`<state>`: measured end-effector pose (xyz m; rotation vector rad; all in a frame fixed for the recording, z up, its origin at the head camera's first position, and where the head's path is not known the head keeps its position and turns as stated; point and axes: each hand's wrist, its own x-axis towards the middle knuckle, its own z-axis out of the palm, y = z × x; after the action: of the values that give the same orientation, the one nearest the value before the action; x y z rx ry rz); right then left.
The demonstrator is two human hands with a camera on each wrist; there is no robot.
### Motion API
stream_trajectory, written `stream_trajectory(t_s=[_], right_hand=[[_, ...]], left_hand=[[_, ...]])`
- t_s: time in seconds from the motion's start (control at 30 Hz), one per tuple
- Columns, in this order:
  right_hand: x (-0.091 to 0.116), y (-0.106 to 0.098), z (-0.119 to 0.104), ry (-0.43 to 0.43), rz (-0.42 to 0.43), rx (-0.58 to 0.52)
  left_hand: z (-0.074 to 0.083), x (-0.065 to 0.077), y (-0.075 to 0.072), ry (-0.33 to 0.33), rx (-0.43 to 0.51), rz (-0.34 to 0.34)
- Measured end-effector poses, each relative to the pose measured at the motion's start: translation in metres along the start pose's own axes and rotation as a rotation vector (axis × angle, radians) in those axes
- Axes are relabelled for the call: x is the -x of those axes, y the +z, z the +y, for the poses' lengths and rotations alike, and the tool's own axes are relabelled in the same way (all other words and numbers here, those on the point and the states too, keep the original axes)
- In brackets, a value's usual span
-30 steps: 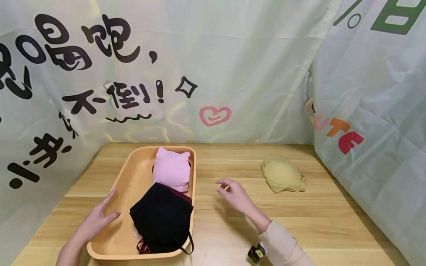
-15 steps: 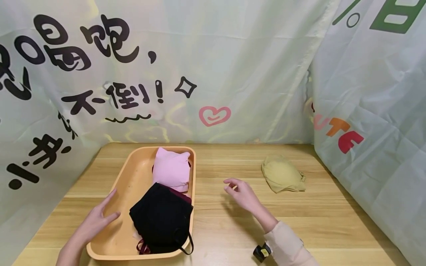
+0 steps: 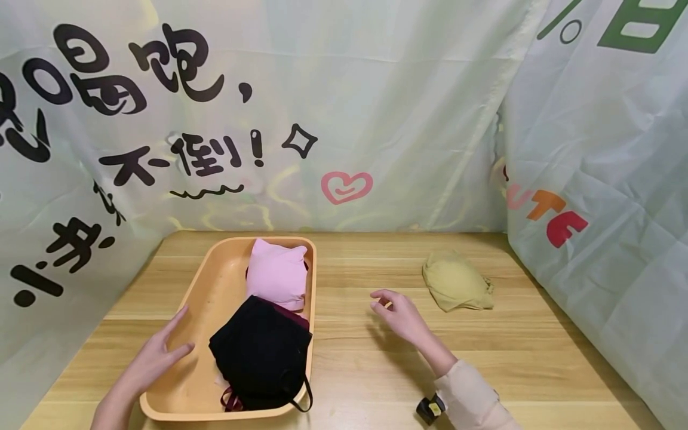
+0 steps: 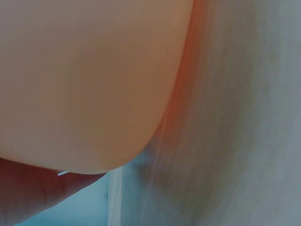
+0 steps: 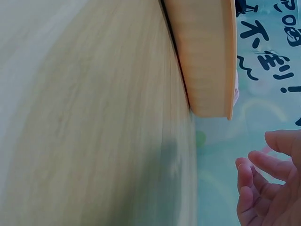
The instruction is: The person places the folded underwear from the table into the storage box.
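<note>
My left hand (image 3: 153, 360) rests at the left rim of an orange plastic tray (image 3: 206, 292), its index finger along the rim and its thumb over the inside. Its other fingers are mostly hidden. In the tray lie a pink folded cloth item (image 3: 276, 275) at the back and a black folded garment (image 3: 263, 352) with a thin strap hanging over the front right rim. Dark red fabric (image 3: 232, 399) shows beneath the black one. My right hand (image 3: 400, 313) hovers above the table, fingers loosely bent, holding nothing. Behind it and to its right lies an olive-yellow folded garment (image 3: 457, 282).
The wooden table (image 3: 349, 382) runs back to a printed curtain (image 3: 408, 149), and more curtain hangs along both sides. A small black device (image 3: 430, 409) sits at the right wrist by the sleeve (image 3: 473, 394).
My right hand has moved to the right, away from the tray and closer to the olive-yellow garment. The left hand, tray and garments stay where they were.
</note>
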<state>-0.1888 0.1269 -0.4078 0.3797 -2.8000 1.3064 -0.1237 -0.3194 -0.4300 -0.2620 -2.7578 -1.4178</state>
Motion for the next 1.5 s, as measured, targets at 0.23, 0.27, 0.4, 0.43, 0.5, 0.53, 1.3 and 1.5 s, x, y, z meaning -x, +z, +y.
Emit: stream_trajectory(t_s=[0.23,0.27,0.4,0.43,0.5,0.53,1.3,1.5], right_hand=[[0.000,-0.007,0.005,0.008,0.004,0.035],[0.000,-0.009,0.006,0.013,0.004,0.042],[-0.003,-0.018,0.009,0.026,0.010,0.063],[-0.003,-0.021,0.010,0.023,0.014,0.069],[-0.004,-0.027,0.012,0.014,0.028,0.082],[-0.004,-0.029,0.013,0.006,0.035,0.091],[-0.008,-0.069,0.043,0.081,0.045,0.163],[-0.009,-0.077,0.052,0.101,0.058,0.201]], left_hand=[[-0.001,0.000,0.000,-0.008,-0.045,-0.002],[-0.001,0.000,0.000,-0.013,-0.042,-0.005],[-0.001,0.000,0.000,-0.017,-0.035,-0.010],[-0.001,0.000,0.000,-0.016,-0.033,-0.010],[-0.001,0.000,0.000,-0.012,-0.029,-0.010],[-0.001,0.000,0.000,-0.009,-0.027,-0.009],[-0.002,0.001,-0.001,-0.015,-0.030,-0.007],[-0.002,0.000,-0.001,0.002,-0.033,0.008]])
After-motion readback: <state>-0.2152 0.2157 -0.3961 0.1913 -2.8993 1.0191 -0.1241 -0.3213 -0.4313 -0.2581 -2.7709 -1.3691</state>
